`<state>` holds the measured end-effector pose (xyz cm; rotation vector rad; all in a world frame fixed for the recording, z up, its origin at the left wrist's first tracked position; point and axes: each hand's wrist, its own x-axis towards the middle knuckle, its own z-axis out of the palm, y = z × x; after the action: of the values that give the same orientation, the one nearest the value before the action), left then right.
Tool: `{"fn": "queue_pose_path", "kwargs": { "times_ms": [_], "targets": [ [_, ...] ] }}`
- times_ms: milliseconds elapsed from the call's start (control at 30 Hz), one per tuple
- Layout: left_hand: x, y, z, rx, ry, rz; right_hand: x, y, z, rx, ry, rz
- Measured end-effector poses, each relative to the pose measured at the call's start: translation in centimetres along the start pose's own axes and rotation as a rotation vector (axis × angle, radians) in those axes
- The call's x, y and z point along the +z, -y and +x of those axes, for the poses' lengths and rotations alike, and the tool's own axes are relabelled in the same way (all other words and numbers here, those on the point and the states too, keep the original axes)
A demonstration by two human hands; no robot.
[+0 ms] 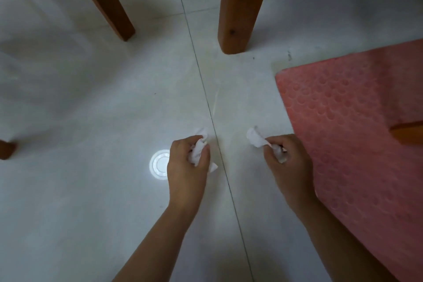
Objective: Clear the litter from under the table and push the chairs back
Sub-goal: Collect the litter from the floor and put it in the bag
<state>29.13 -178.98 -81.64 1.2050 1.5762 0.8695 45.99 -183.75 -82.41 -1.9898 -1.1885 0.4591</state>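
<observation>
Nearest us, our two bare forearms reach out over the pale floor (pixel 80 201), one on each side of the grout line (pixel 212 119). Our left hand (pixel 186 162) has its fingers curled round a crumpled white tissue, the left wad (pixel 199 151), and our right hand (pixel 288 162) pinches the right wad (pixel 255 137), whose loose end pokes out towards the line. Both wads seem to be off the floor or barely brushing it; we cannot tell which. We judge the step in hand to be gathering the litter, and to do it well we should ball each tissue tight into the palm so that no tail hangs free to drop, which would also spare a finger or two for the next piece. That piece is the lid (pixel 159 163), a flat white plastic disc lying on the tile just left of our left hand, partly hidden behind it, not yet picked up. It lies flat, so we expect we must slide a fingertip under its rim, not grab from above. On our right, close beside the right hand, lies the pink mat (pixel 354 121), dimpled all over, with a bit of wood (pixel 409 133) showing over its far edge. Farther off stand the wooden legs: the thick leg (pixel 240 11) just beyond the mat's corner, the slanted leg (pixel 103 0) to the left of the grout line, and a stub (pixel 6 149) at the left edge. No other litter shows around them.
</observation>
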Motion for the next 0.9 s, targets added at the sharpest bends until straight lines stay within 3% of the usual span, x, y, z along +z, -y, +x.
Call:
{"fn": "queue_pose_path", "kwargs": {
  "times_ms": [467, 900],
  "targets": [
    [-9.8, -26.1, -7.8, 0.058, -0.034, 0.024, -16.2, 23.3, 0.8, 0.046, -0.110, 0.203],
    [-16.5, -47.5, -17.4, 0.101, -0.091, 0.010, -35.1, 42.5, 1.7, -0.136, -0.208, 0.108]
  ]
}}
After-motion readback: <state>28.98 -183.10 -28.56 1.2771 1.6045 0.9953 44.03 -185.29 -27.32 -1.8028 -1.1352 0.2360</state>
